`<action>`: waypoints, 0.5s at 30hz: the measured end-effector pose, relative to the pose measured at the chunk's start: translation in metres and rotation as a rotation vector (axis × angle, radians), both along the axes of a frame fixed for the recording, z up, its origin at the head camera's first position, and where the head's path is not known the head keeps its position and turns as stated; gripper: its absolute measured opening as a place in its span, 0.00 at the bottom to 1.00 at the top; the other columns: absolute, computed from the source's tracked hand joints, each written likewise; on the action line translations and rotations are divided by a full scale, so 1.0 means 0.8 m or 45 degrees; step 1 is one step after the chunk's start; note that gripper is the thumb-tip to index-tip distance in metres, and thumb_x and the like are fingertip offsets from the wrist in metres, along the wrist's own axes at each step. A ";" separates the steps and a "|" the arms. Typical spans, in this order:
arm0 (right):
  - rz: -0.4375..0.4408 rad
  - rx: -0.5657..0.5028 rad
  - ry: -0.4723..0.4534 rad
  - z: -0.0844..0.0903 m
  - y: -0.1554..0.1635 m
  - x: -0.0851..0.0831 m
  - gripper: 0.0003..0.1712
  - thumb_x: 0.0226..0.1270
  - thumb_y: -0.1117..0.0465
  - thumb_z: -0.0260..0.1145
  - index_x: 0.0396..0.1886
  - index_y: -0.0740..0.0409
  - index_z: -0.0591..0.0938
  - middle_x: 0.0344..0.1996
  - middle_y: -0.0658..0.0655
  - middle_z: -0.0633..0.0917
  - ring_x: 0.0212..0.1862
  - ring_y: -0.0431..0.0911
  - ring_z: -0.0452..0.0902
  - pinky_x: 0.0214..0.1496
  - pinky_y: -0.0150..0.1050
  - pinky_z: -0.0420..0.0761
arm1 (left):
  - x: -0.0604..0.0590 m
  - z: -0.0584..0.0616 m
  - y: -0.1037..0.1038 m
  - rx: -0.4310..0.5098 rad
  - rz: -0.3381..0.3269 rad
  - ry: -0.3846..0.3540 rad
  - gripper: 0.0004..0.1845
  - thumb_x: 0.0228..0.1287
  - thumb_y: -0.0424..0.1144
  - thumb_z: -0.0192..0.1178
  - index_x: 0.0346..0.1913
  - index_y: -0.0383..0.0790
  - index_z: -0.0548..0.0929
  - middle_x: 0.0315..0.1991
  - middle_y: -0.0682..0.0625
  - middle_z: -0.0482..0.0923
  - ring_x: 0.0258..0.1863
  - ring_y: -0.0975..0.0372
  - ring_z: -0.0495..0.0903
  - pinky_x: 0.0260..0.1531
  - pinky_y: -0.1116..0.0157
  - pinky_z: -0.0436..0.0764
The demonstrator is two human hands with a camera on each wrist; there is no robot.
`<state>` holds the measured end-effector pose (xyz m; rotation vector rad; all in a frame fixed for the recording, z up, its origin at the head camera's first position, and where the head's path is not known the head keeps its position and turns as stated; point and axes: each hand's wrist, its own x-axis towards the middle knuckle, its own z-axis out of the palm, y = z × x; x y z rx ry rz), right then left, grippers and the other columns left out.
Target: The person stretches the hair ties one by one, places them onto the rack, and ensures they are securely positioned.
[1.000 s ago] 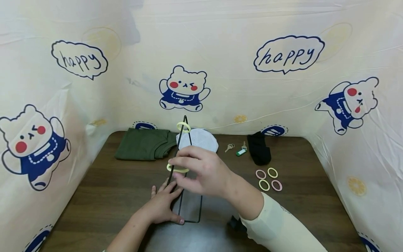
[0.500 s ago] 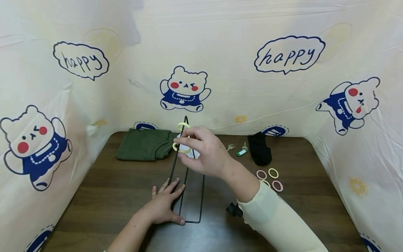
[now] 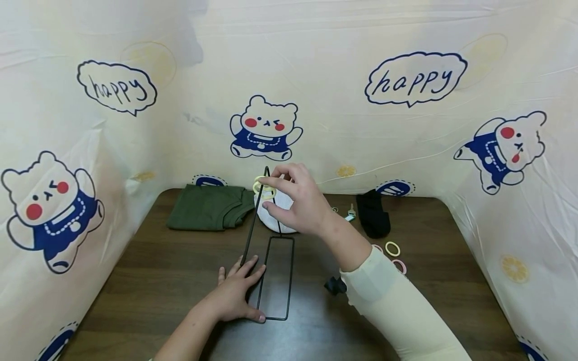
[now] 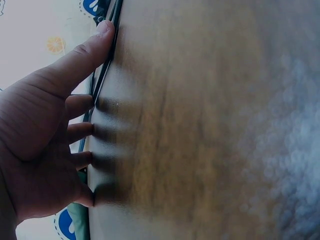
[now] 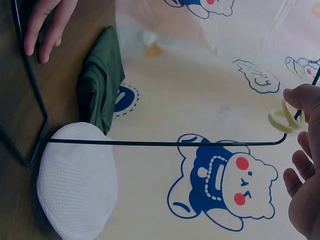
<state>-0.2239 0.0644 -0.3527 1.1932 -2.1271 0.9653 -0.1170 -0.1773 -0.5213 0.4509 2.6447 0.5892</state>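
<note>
A black wire stand (image 3: 291,276) rests on the table, its upright rising from a rectangular base. My left hand (image 3: 232,298) lies over the left part of that base with fingers spread, the thumb on the front wire. High on the upright, my right hand (image 3: 302,200) pinches a pale yellow ring (image 3: 269,192) that is threaded around the wire. A second yellow ring (image 3: 257,184) hangs there at about the same height; the right wrist view shows both yellow rings (image 5: 284,120) close together at the stand's bent upper end.
Behind the stand are folded green cloth (image 3: 207,208) and a white round mesh-like item (image 3: 275,220). To the right lie a black cloth item (image 3: 374,215), keys (image 3: 351,211), a yellow ring (image 3: 392,248), partly hidden pink rings (image 3: 400,266) and a small black object (image 3: 335,286).
My right hand has slid the lower yellow ring up the wire, away from me, until it meets the upper one. The left hand has stayed in place on the base.
</note>
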 end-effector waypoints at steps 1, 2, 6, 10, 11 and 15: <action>-0.002 -0.003 -0.007 0.000 0.002 0.000 0.25 0.63 0.56 0.77 0.60 0.54 0.87 0.53 0.53 0.78 0.54 0.48 0.69 0.53 0.40 0.74 | 0.000 -0.001 0.000 0.000 -0.003 -0.001 0.66 0.35 0.73 0.80 0.81 0.55 0.65 0.84 0.49 0.48 0.82 0.41 0.37 0.66 0.23 0.34; -0.002 -0.008 -0.008 -0.001 0.003 0.000 0.25 0.63 0.57 0.77 0.61 0.54 0.87 0.54 0.54 0.77 0.54 0.48 0.69 0.54 0.40 0.74 | 0.000 -0.001 0.001 0.001 -0.004 -0.002 0.66 0.35 0.73 0.80 0.81 0.55 0.65 0.84 0.49 0.48 0.82 0.41 0.36 0.66 0.23 0.34; -0.004 -0.038 -0.021 -0.007 0.016 0.002 0.28 0.62 0.57 0.78 0.62 0.57 0.84 0.53 0.55 0.78 0.55 0.48 0.70 0.56 0.41 0.76 | -0.002 -0.001 0.002 -0.001 -0.002 -0.006 0.66 0.34 0.73 0.79 0.81 0.55 0.65 0.84 0.49 0.47 0.82 0.41 0.36 0.67 0.24 0.34; -0.022 -0.041 -0.046 -0.017 0.033 0.012 0.30 0.61 0.57 0.79 0.63 0.58 0.84 0.53 0.56 0.79 0.54 0.47 0.73 0.55 0.41 0.79 | -0.002 0.000 0.002 -0.010 0.000 -0.015 0.66 0.34 0.73 0.79 0.81 0.55 0.65 0.84 0.49 0.47 0.82 0.40 0.37 0.66 0.24 0.34; -0.031 -0.035 -0.053 -0.020 0.038 0.016 0.30 0.61 0.57 0.79 0.63 0.58 0.84 0.53 0.56 0.79 0.54 0.47 0.74 0.55 0.41 0.79 | -0.002 0.000 0.003 -0.011 0.000 -0.017 0.66 0.34 0.73 0.79 0.81 0.55 0.65 0.84 0.48 0.47 0.82 0.40 0.37 0.66 0.24 0.34; -0.053 -0.020 -0.081 -0.033 0.057 0.030 0.29 0.61 0.56 0.79 0.62 0.56 0.85 0.54 0.56 0.80 0.55 0.47 0.74 0.53 0.41 0.80 | -0.002 0.000 0.003 -0.014 0.005 -0.027 0.66 0.34 0.73 0.79 0.81 0.55 0.65 0.84 0.48 0.47 0.81 0.38 0.39 0.66 0.23 0.34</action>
